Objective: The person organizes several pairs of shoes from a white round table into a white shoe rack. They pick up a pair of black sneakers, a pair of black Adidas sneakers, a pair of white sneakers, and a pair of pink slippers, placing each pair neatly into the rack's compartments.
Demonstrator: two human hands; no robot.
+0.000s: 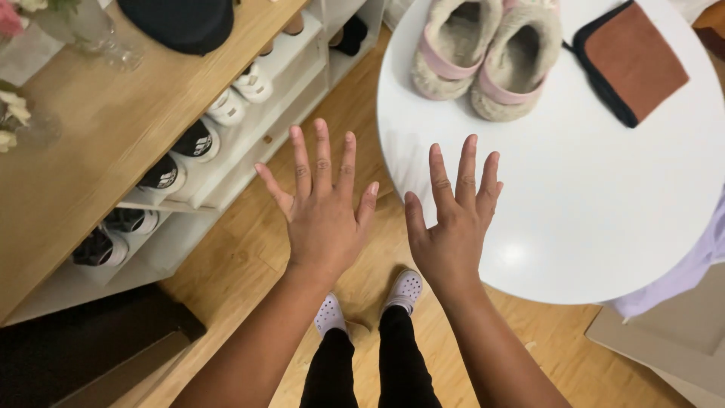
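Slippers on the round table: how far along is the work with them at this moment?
Already done: the fuzzy slippers sit as a pair on the white round table, with a folded brown cloth beside them. In hand: nothing. The left hand and right hand are spread open and empty, short of the slippers. Left: any handling of slippers or cloth; neither is touched.

I see my left hand [323,219] and right hand [451,227] with bare arms and no sleeves. Below my hands are black pants [370,370] and white shoes with little holes [405,290].
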